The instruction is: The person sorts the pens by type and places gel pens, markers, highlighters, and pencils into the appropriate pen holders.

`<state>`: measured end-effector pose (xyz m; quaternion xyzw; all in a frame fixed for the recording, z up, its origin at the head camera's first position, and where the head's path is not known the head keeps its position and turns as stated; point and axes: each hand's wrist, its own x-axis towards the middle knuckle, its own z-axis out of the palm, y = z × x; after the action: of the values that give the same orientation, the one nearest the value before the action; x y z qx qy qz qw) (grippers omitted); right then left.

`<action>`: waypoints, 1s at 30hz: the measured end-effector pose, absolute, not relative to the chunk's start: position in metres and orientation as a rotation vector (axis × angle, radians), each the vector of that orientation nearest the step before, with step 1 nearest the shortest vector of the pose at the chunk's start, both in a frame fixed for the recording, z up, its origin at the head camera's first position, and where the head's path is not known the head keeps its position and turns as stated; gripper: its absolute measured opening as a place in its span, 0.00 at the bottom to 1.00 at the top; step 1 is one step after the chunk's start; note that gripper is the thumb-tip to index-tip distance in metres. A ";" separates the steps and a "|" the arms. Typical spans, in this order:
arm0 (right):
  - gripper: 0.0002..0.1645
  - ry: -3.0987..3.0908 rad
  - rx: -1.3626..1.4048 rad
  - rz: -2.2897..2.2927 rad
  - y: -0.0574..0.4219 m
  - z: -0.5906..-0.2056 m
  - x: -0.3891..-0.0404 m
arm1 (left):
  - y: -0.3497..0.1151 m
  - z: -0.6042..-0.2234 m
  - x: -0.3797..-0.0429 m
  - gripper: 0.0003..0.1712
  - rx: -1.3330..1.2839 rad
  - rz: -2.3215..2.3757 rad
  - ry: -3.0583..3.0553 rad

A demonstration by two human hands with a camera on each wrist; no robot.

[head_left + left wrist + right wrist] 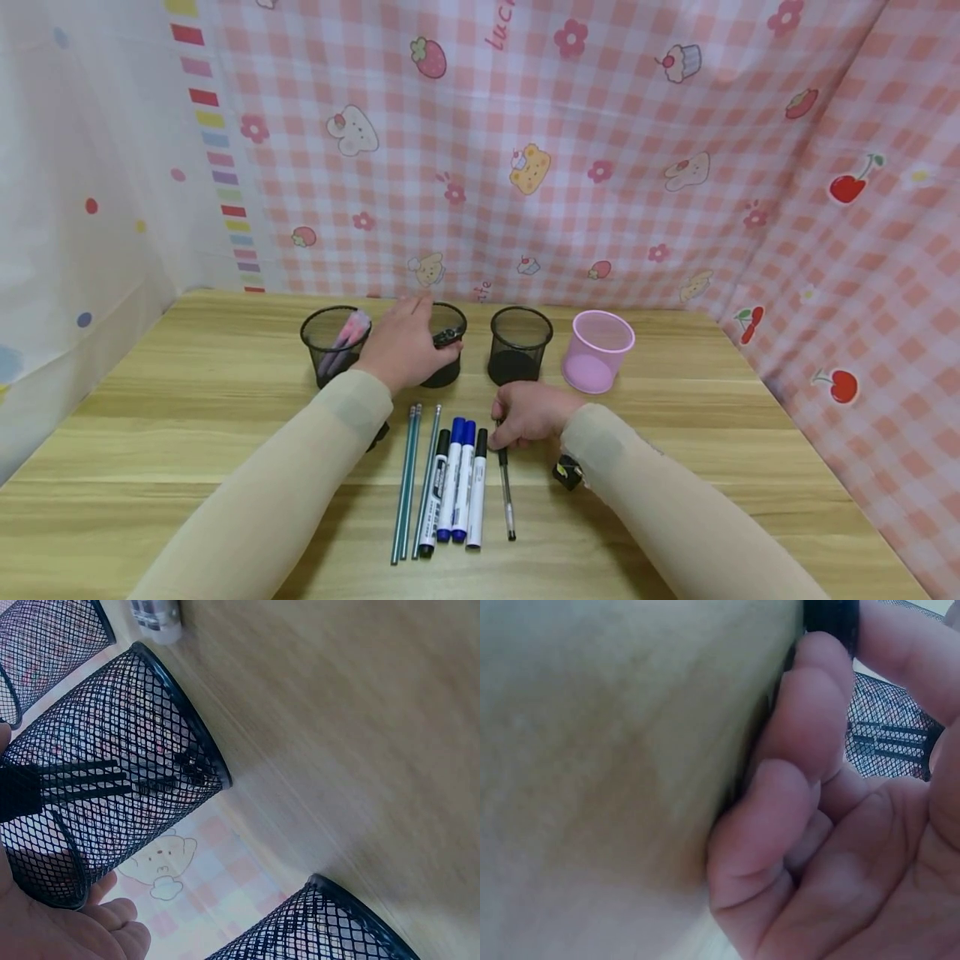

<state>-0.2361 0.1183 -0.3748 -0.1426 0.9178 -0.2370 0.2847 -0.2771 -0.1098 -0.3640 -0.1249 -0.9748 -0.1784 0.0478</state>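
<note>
My left hand (405, 343) curls around the side of the second black mesh pen cup (127, 712), thumb in front and fingers behind. Inside that cup stand several clear-barrelled pens (82, 784), black caps up, showing over the thumb in the head view. With thumb and fingers, my right hand (536, 412) pinches the capped end of a similar pen (507, 500). Its clear barrel points toward me, to the right of the markers. The right wrist view shows the black cap (831, 622) between thumb and finger, with the other fingers curled close over the table.
Left of the markers (453, 483) lie several blue-green pencils (407, 492). A black mesh cup (307, 333) at the left holds pink and purple pens (345, 342). Another black mesh cup (521, 346) and a pink cup (596, 354) stand to the right. A patterned curtain hangs behind.
</note>
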 end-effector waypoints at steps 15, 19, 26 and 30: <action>0.17 2.612 -0.355 -0.475 0.110 -0.371 -0.225 | -0.111 -0.364 -0.277 0.58 -0.375 -0.511 -2.987; 0.17 2.657 -0.373 -0.470 0.111 -0.370 -0.225 | -0.110 -0.364 -0.277 0.58 -0.375 -0.512 -2.978; 0.16 2.753 -0.462 -0.548 0.119 -0.369 -0.225 | -0.110 -0.364 -0.277 0.58 -0.377 -0.520 -2.981; 0.18 2.749 -0.485 -0.701 0.123 -0.365 -0.226 | -0.110 -0.364 -0.277 0.58 -0.371 -0.524 -2.985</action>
<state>-0.2256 0.1228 -0.3646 -0.1671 0.9468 -0.2415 0.1314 -0.2772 -0.1101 -0.3639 -0.1213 -0.9767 -0.1713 0.0442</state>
